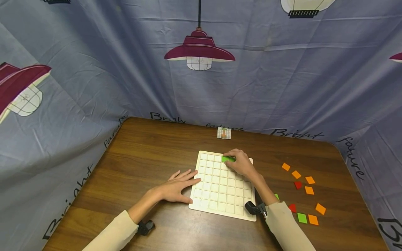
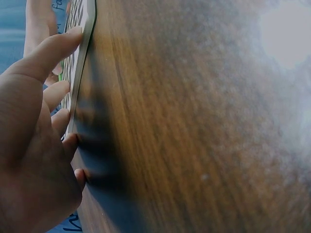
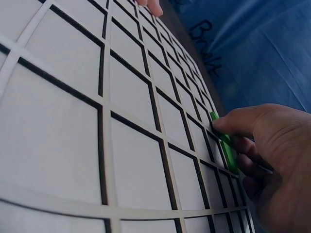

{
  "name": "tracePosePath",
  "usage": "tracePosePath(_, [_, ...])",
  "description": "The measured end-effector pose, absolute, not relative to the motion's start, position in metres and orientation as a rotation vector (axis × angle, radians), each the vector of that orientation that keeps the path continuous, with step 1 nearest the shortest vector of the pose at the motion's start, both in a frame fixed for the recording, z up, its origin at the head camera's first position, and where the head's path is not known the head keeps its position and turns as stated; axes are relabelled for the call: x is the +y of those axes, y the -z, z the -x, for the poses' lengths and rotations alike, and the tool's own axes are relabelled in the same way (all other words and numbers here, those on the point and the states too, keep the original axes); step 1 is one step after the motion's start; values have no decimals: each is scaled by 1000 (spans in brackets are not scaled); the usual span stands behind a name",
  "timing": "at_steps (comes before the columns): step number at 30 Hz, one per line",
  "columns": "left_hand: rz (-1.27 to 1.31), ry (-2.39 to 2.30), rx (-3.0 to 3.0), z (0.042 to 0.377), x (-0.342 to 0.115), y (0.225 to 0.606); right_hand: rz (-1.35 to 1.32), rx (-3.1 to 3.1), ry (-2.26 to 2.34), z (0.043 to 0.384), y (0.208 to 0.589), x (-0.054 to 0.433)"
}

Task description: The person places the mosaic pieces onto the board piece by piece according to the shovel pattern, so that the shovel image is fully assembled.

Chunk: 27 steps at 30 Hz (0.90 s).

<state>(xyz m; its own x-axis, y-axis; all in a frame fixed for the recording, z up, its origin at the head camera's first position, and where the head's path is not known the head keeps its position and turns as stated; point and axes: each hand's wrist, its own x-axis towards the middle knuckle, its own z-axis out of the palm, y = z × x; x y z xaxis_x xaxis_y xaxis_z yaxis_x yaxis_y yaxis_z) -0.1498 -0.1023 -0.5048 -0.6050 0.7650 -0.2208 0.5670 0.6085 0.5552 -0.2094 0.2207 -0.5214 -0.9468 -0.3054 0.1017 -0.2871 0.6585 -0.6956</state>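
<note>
A pale board [image 1: 213,188] with a grid of square recesses lies on the table. At its far edge my right hand [image 1: 241,164] pinches a green tile [image 1: 227,159], thumb on the near side and fingers beyond it. Close up in the right wrist view, green shows on both sides of the thumb, along the outer row of cells [image 3: 229,158]. My left hand [image 1: 176,187] is spread flat with fingertips on the board's left edge; its thumb touches near the front left corner. In the left wrist view those fingers [image 2: 60,41] reach over the board's rim.
Loose orange tiles [image 1: 320,208], red pieces [image 1: 297,185] and green tiles [image 1: 302,218] lie scattered on the table right of the board. A small printed card [image 1: 224,133] with a grid picture lies near the table's back edge. Patterned blue cloth [image 1: 267,87] hangs around the table.
</note>
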Motion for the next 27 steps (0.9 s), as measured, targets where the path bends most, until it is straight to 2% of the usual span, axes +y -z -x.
tracePosePath(14, [-1066,-623,2385,151,-103,506,465,2851,1188,208,519,220])
tracePosePath(27, [-1057,-609,2386,150,-103,505,440,2907,1307,176,491,252])
